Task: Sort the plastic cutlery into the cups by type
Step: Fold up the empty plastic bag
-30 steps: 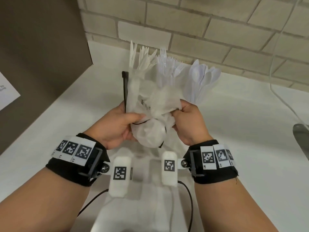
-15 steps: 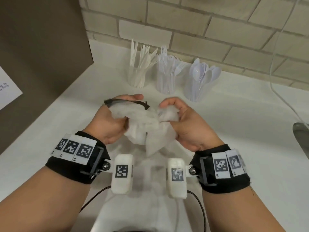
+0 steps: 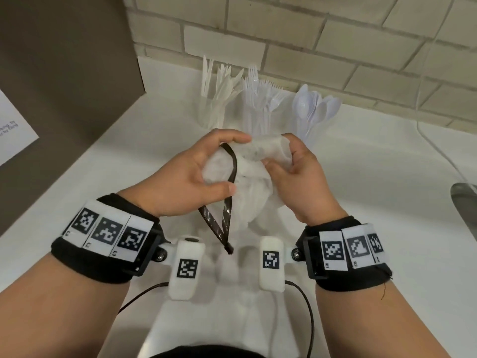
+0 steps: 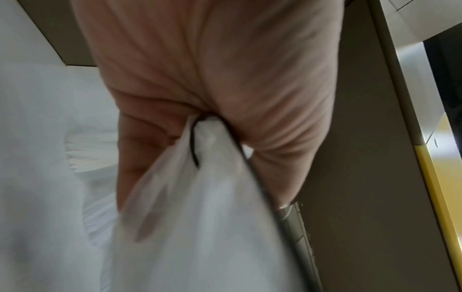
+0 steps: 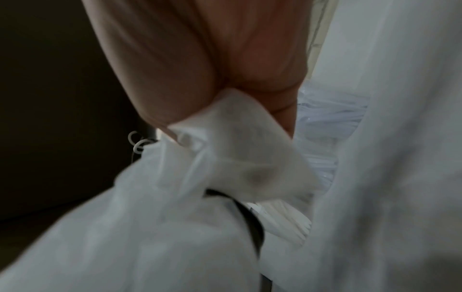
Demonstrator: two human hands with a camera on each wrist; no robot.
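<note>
White counter (image 3: 374,192) under a pale brick wall (image 3: 309,34); brown panel (image 3: 64,60) at left, white cable (image 3: 433,140) at right.

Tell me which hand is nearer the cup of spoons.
Right. The right hand holds the white bag just in front of the cup of spoons; the left hand grips the bag farther left.

3 cups (image 3: 258,120); 1 white bag (image 3: 253,187); 2 hands (image 3: 185,182).
</note>
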